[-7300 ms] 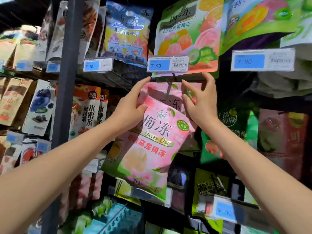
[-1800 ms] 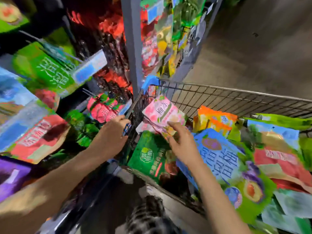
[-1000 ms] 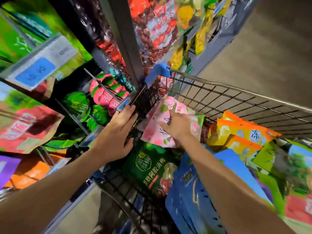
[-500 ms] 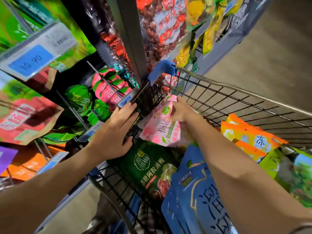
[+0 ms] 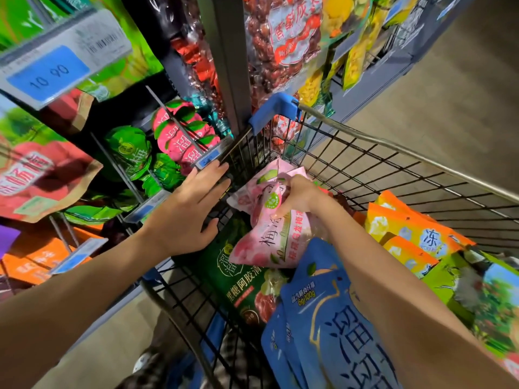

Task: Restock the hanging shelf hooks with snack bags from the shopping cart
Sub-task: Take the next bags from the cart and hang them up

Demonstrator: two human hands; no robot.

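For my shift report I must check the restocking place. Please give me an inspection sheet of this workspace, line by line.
Surface: wire shopping cart holds the bags; its corner stands against the shelf.
Job's things: pink snack bag, crumpled, gripped near its top, over other bags in the cart; shelf hooks carry pink and green bags.
Clutter: dark green bag, blue bags and orange bags piled in the cart.
Grippers: right hand grips the pink snack bag; left hand rests on the cart's shelf-side edge, fingers straight.
Cables: nothing seen.
Surroundings: price tag reading 10.90; grey upright post; bare floor.
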